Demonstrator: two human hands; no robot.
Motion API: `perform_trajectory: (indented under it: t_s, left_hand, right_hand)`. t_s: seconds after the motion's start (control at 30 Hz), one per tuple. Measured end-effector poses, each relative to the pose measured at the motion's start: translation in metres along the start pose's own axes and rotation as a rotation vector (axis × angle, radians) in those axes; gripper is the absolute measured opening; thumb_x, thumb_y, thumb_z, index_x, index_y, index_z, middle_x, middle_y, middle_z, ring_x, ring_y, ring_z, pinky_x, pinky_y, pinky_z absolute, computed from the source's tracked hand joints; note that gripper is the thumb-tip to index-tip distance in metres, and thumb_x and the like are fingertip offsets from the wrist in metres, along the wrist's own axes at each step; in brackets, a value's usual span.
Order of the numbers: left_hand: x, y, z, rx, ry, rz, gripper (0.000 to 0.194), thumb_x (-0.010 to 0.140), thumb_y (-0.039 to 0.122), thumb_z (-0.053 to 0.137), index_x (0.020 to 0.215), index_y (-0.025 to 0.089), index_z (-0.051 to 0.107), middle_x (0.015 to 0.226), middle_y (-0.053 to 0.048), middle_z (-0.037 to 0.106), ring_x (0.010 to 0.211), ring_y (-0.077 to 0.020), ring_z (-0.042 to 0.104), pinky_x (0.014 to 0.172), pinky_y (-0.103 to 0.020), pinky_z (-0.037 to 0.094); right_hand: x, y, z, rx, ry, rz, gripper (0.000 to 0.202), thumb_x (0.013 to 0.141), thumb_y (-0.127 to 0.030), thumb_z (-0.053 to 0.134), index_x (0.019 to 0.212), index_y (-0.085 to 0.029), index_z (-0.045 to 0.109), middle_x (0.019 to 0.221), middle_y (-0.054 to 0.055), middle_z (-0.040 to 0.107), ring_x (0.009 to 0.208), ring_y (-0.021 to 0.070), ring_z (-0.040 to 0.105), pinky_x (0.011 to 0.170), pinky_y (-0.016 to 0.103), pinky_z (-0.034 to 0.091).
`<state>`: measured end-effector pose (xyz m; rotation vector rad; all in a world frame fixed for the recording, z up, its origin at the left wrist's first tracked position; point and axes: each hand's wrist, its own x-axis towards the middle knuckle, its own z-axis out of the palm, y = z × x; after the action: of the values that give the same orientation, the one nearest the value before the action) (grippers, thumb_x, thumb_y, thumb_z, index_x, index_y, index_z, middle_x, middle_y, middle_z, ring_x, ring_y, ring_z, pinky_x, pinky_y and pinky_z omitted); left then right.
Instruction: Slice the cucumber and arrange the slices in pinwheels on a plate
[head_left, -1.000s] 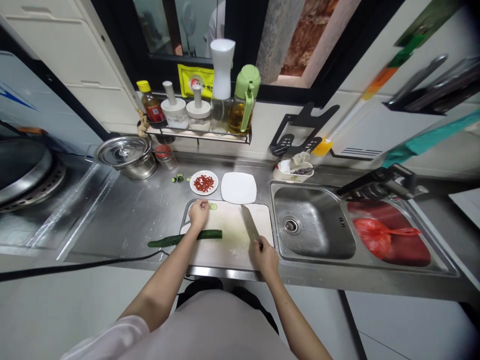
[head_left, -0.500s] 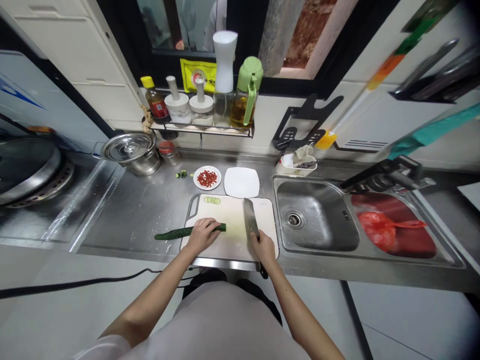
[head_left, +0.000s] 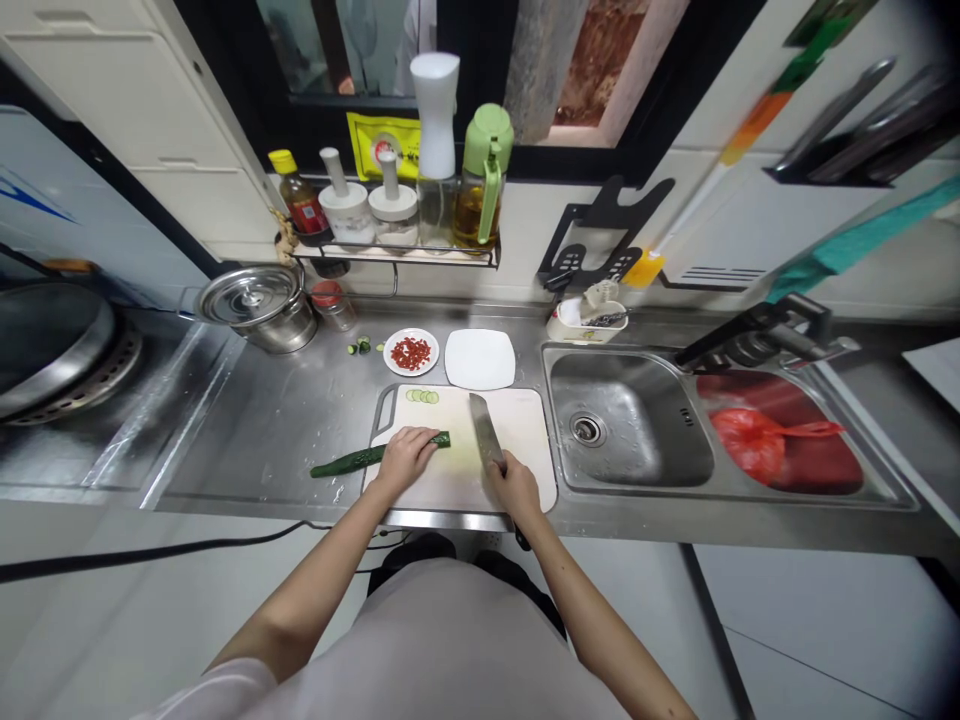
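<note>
Under my left hand a long dark green cucumber lies across the left part of the white cutting board; its cut end pokes out to the right of my fingers, which are closed over it. My right hand grips the handle of a kitchen knife. The blade points away from me, to the right of the cucumber's end and apart from it. Several thin cucumber slices lie in a row near the board's far left edge.
Behind the board stand a small plate of chopped red pieces and a white square plate. Cucumber scraps lie left of them. The sink is at the right, a lidded steel pot at the back left. Bottles fill the wall rack.
The knife in my right hand has moved left, closer to the cucumber's cut end. My left hand stays on the cucumber. The whole view has shifted slightly.
</note>
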<state>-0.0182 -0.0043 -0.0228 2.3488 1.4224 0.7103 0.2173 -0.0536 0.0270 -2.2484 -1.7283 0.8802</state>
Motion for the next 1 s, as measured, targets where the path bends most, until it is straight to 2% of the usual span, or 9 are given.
perform_trajectory:
  t_s: [0.13,0.33,0.47,0.63,0.73,0.9,1.0]
  left_hand:
    - [0.003,-0.001,0.001,-0.014,-0.015,-0.027,0.028,0.094,0.034,0.049,0.115,0.022,0.065,0.107,-0.005,0.07,0.098,-0.02,0.06,0.09,-0.036,0.047]
    - [0.005,0.001,0.004,-0.017,-0.031,-0.054,0.029,0.095,0.034,0.048,0.115,0.023,0.065,0.107,-0.005,0.07,0.097,-0.02,0.062,0.089,-0.036,0.048]
    - [0.006,0.002,0.008,-0.002,-0.002,-0.073,0.028,0.094,0.03,0.048,0.116,0.023,0.065,0.109,-0.007,0.069,0.1,-0.0208,0.061,0.091,-0.038,0.049]
    - [0.007,0.0,0.014,-0.003,0.043,-0.015,0.033,0.092,0.018,0.046,0.118,0.025,0.064,0.124,-0.007,0.062,0.114,-0.0206,0.056,0.097,-0.038,0.048]
    - [0.008,-0.002,0.016,-0.014,0.031,-0.001,0.038,0.09,0.012,0.045,0.119,0.027,0.065,0.122,-0.005,0.063,0.113,-0.019,0.057,0.097,-0.037,0.049]
    - [0.01,-0.004,0.015,-0.036,0.032,0.005,0.03,0.093,0.023,0.049,0.118,0.026,0.066,0.118,-0.005,0.066,0.108,-0.0192,0.059,0.096,-0.037,0.05]
    - [0.01,-0.004,0.016,-0.044,0.032,0.011,0.03,0.094,0.024,0.047,0.117,0.027,0.067,0.117,-0.005,0.067,0.107,-0.0189,0.06,0.096,-0.037,0.051]
  right_hand:
    - [-0.001,-0.003,-0.001,-0.028,-0.024,0.006,0.02,0.092,-0.029,0.046,0.1,-0.021,0.062,0.081,0.003,0.067,0.073,0.0156,0.057,0.06,0.023,0.027]
    - [-0.002,-0.007,-0.004,-0.077,-0.073,0.012,0.022,0.094,-0.029,0.043,0.097,-0.019,0.063,0.081,0.003,0.067,0.074,0.0152,0.057,0.06,0.024,0.026]
    - [-0.002,-0.01,-0.006,-0.119,-0.106,-0.038,0.024,0.095,-0.027,0.04,0.097,-0.018,0.063,0.082,0.004,0.067,0.075,0.0152,0.057,0.061,0.024,0.027]
    - [-0.004,-0.018,-0.007,-0.196,-0.179,-0.078,0.025,0.097,-0.025,0.038,0.101,-0.017,0.061,0.088,0.007,0.069,0.079,0.0169,0.061,0.063,0.025,0.029]
    - [-0.008,-0.024,-0.008,-0.236,-0.192,-0.073,0.026,0.099,-0.027,0.035,0.105,-0.018,0.059,0.089,0.008,0.069,0.081,0.018,0.063,0.063,0.025,0.031]
    - [-0.014,-0.033,-0.008,-0.294,-0.206,-0.084,0.027,0.1,-0.027,0.033,0.111,-0.018,0.055,0.091,0.009,0.069,0.085,0.0202,0.065,0.066,0.027,0.036]
    - [-0.016,-0.037,-0.008,-0.31,-0.204,-0.105,0.028,0.1,-0.027,0.031,0.114,-0.018,0.054,0.091,0.01,0.069,0.085,0.0211,0.066,0.068,0.028,0.038]
